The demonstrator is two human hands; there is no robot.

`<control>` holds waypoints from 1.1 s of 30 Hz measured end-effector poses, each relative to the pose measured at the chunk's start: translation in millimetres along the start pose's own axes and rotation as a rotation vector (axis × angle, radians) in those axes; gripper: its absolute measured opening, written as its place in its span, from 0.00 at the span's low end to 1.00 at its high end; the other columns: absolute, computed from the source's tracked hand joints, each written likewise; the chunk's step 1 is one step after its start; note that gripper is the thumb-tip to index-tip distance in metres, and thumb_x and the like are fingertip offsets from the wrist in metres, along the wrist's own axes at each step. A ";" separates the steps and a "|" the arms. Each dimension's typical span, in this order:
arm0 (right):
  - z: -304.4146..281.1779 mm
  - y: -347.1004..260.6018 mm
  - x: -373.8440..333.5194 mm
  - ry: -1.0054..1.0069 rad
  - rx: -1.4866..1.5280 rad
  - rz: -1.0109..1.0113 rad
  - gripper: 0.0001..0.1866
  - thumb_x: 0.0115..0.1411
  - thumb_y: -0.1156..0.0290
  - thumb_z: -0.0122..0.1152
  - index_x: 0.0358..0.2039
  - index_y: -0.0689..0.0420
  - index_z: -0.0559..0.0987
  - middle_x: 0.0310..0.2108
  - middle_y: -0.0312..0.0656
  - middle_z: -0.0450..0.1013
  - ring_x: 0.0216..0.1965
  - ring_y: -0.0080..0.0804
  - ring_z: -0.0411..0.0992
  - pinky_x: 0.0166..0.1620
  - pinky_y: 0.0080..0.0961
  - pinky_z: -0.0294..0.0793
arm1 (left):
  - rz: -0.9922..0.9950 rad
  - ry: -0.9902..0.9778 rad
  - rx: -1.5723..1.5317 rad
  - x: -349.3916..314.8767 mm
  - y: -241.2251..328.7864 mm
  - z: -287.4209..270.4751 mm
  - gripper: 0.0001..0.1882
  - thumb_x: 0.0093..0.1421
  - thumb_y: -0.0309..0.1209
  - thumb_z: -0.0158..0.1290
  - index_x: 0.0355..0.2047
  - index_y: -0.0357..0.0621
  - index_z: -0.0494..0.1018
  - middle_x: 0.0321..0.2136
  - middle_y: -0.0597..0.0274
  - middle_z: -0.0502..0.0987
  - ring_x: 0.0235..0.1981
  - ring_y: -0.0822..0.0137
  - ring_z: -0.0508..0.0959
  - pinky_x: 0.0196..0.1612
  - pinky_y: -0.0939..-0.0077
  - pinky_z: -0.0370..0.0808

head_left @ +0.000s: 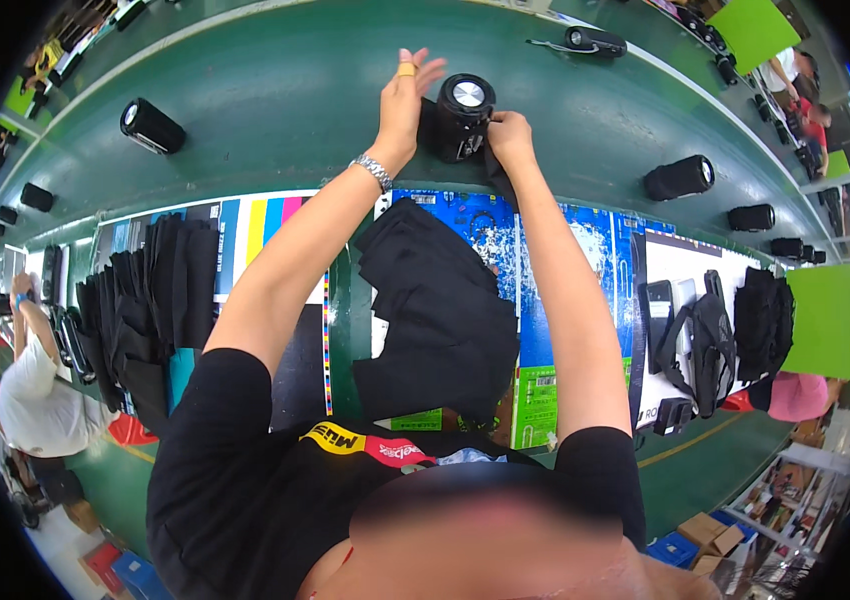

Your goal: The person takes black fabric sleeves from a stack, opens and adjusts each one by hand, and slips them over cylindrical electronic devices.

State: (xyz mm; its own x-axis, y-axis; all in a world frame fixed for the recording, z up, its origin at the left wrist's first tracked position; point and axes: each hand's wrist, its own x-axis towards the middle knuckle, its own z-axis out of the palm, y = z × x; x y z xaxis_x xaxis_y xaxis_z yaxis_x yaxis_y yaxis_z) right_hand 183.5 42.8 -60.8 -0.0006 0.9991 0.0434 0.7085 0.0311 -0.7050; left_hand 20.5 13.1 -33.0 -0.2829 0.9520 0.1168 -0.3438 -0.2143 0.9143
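Pinching cloth edge point(498, 174) beside speaker point(463, 120), bench point(280, 110) room leftward

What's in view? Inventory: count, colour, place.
Handled speaker: one, black with silver end, between hands
Loose cloth: at least one, black, by right hand
Other speakers: several, black, left and right
Cloth pile: one, black, centre
Cloth stacks: several, black, both sides
Strapped bag: one, black, right
Printed sheets: several, multicoloured, under cloth
Bench: green, across
Panels: several, green, edges
Co-workers: several, edges
Boxes: several, brown, lower right
Watch: one, silver, left wrist
Left hand: one, bare, left of speaker
Right hand: one, bare, right of speaker
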 end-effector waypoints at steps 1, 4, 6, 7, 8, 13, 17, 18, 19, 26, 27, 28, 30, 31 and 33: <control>-3.1 -6.0 -4.5 0.012 -0.022 0.042 0.11 0.48 0.65 0.59 0.28 0.58 0.83 0.29 0.56 0.76 0.36 0.52 0.76 0.42 0.38 0.74 | -0.016 -0.147 -0.059 -10.9 19.4 11.5 0.44 0.64 0.63 0.22 0.58 0.33 0.59 0.42 0.48 0.78 0.45 0.63 0.77 0.52 0.68 0.71; 1.5 -31.1 -25.8 0.064 0.079 -0.001 0.13 0.51 0.61 0.61 0.29 0.58 0.83 0.31 0.57 0.76 0.37 0.54 0.75 0.42 0.39 0.74 | -0.169 -0.346 -0.070 -19.0 49.9 6.4 0.44 0.64 0.63 0.22 0.57 0.32 0.60 0.33 0.46 0.79 0.35 0.62 0.79 0.41 0.70 0.76; -2.6 -35.3 -44.8 0.042 0.415 -0.047 0.21 0.56 0.52 0.61 0.32 0.61 0.81 0.28 0.50 0.77 0.34 0.43 0.77 0.35 0.33 0.73 | -0.247 -0.196 -0.256 -23.4 59.1 3.8 0.44 0.64 0.63 0.24 0.53 0.32 0.64 0.29 0.46 0.78 0.32 0.60 0.79 0.39 0.69 0.77; -7.6 -43.4 -56.4 -0.049 0.633 0.000 0.24 0.56 0.50 0.61 0.36 0.62 0.80 0.28 0.46 0.77 0.32 0.38 0.77 0.32 0.30 0.72 | -0.257 -0.139 -0.427 -20.6 60.1 -8.8 0.43 0.64 0.62 0.23 0.53 0.32 0.65 0.31 0.47 0.78 0.35 0.58 0.78 0.42 0.66 0.76; -11.0 -51.0 -70.0 -0.050 0.638 -0.014 0.24 0.56 0.50 0.61 0.36 0.62 0.80 0.28 0.46 0.77 0.32 0.38 0.77 0.32 0.30 0.72 | -0.266 -0.082 -0.598 -19.1 59.8 -22.3 0.42 0.64 0.60 0.23 0.53 0.32 0.65 0.33 0.48 0.78 0.38 0.57 0.77 0.45 0.63 0.75; -37.2 -84.4 -90.1 -0.176 1.097 0.013 0.30 0.52 0.56 0.69 0.49 0.60 0.71 0.36 0.40 0.73 0.33 0.26 0.72 0.34 0.21 0.68 | -0.282 -0.116 -0.827 -21.6 67.6 -38.4 0.40 0.66 0.57 0.22 0.55 0.33 0.64 0.42 0.51 0.77 0.48 0.55 0.73 0.56 0.60 0.67; -45.3 -105.4 -79.0 0.262 0.570 -0.464 0.35 0.40 0.61 0.76 0.48 0.59 0.72 0.38 0.42 0.71 0.40 0.38 0.72 0.43 0.30 0.72 | -0.203 0.134 -0.198 -18.1 78.4 -65.6 0.38 0.66 0.59 0.31 0.55 0.33 0.65 0.46 0.54 0.76 0.48 0.62 0.73 0.55 0.69 0.65; -49.0 -107.0 -80.2 0.350 0.219 -0.592 0.36 0.38 0.62 0.76 0.48 0.57 0.73 0.39 0.43 0.70 0.41 0.42 0.72 0.44 0.34 0.72 | -0.110 0.156 0.048 -20.6 84.6 -65.1 0.38 0.65 0.59 0.34 0.54 0.33 0.65 0.46 0.55 0.76 0.48 0.65 0.73 0.54 0.72 0.64; -41.9 -102.7 -79.2 0.286 0.137 -0.576 0.37 0.34 0.63 0.76 0.49 0.54 0.73 0.43 0.43 0.69 0.46 0.44 0.70 0.45 0.40 0.71 | -0.083 0.106 0.088 -21.8 89.6 -64.9 0.32 0.65 0.55 0.42 0.53 0.37 0.68 0.46 0.58 0.76 0.44 0.72 0.74 0.48 0.77 0.66; -29.6 -91.8 -84.0 0.312 0.078 -0.588 0.34 0.40 0.59 0.75 0.49 0.54 0.73 0.44 0.46 0.68 0.48 0.45 0.68 0.48 0.39 0.71 | 0.181 -0.247 0.444 0.6 91.9 -23.0 0.17 0.61 0.41 0.52 0.45 0.44 0.76 0.39 0.67 0.78 0.34 0.77 0.73 0.35 0.82 0.68; -28.7 -92.3 -84.7 0.310 0.131 -0.584 0.33 0.41 0.58 0.75 0.48 0.54 0.73 0.46 0.47 0.68 0.49 0.45 0.68 0.49 0.38 0.70 | 0.213 -0.301 0.554 6.8 89.6 -21.7 0.18 0.61 0.42 0.54 0.43 0.43 0.78 0.37 0.63 0.78 0.33 0.74 0.73 0.36 0.80 0.70; -28.5 -93.0 -84.2 0.309 0.186 -0.576 0.32 0.43 0.58 0.74 0.48 0.55 0.74 0.47 0.48 0.67 0.50 0.45 0.68 0.50 0.38 0.70 | 0.244 -0.358 0.666 13.2 89.5 -20.5 0.18 0.60 0.43 0.55 0.41 0.42 0.79 0.35 0.59 0.79 0.32 0.71 0.73 0.37 0.77 0.71; -30.3 -89.4 -79.0 0.309 0.205 -0.562 0.30 0.45 0.58 0.73 0.46 0.56 0.74 0.48 0.49 0.68 0.51 0.45 0.68 0.51 0.36 0.69 | 0.235 -0.403 0.710 30.5 84.5 -19.4 0.20 0.58 0.45 0.57 0.41 0.41 0.79 0.33 0.57 0.79 0.32 0.70 0.74 0.36 0.77 0.72; -31.0 -86.3 -75.2 0.249 0.280 -0.516 0.30 0.45 0.59 0.73 0.48 0.57 0.73 0.46 0.50 0.70 0.49 0.44 0.70 0.50 0.35 0.70 | 0.173 -0.480 0.819 35.6 84.0 -17.7 0.20 0.58 0.44 0.57 0.42 0.41 0.78 0.32 0.58 0.79 0.30 0.72 0.72 0.36 0.78 0.71; -34.1 -82.2 -72.2 0.200 0.355 -0.466 0.31 0.46 0.59 0.73 0.49 0.57 0.72 0.45 0.50 0.71 0.48 0.43 0.71 0.49 0.34 0.70 | 0.026 -0.563 1.008 38.9 89.6 -13.1 0.20 0.56 0.44 0.59 0.42 0.42 0.79 0.29 0.59 0.79 0.28 0.72 0.73 0.34 0.76 0.71</control>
State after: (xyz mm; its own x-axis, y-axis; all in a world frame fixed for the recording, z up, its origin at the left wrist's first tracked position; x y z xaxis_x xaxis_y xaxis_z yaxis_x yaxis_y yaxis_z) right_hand 149.3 -33.0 18.2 -0.0971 0.8538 0.5114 0.3870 0.5058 -0.7710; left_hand -33.1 28.1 48.4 0.2473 0.9668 0.0649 0.5990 -0.2053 0.7740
